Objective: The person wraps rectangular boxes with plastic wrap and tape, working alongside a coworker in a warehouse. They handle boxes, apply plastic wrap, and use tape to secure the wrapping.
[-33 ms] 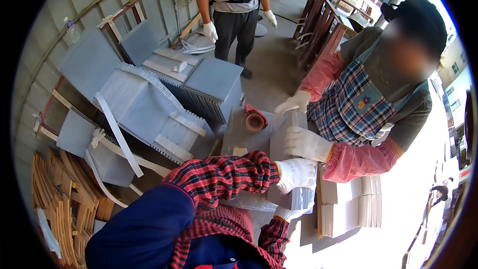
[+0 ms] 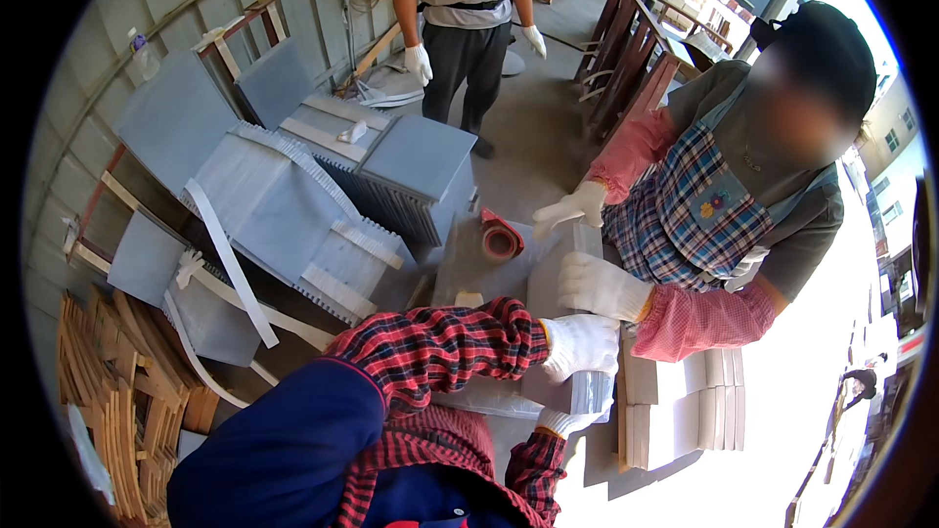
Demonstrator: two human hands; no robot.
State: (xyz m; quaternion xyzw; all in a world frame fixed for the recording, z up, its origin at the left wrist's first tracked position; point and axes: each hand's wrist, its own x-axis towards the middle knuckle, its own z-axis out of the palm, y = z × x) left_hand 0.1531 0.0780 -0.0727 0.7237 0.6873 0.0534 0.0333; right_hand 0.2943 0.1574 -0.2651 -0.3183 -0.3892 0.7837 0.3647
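Note:
A narrow stack of grey slabs [image 2: 556, 284] lies lengthwise on the work surface [image 2: 469, 279] in front of me. My left hand [image 2: 581, 346], in a white knit glove, is closed over its upper edge near the close end. Lower down, my right hand [image 2: 570, 420], gloved too, is at the bottom of that same end; the slabs hide part of its fingers. Across from me a co-worker in a checked apron has one gloved hand [image 2: 601, 286] on the stack beside my left hand. That person's other gloved hand [image 2: 572, 209] is at the far end.
A roll of red tape [image 2: 501, 241] lies left of the stack. Paler slabs [image 2: 675, 411] are piled on the right. Large grey slab stacks [image 2: 416, 161] and white strips [image 2: 231, 259] fill the left, above wooden slats [image 2: 127, 411]. Another person [image 2: 465, 15] stands at the back.
The whole view has shifted slightly. The co-worker's far hand sits a little farther left; my two hands keep their places on the slab stack.

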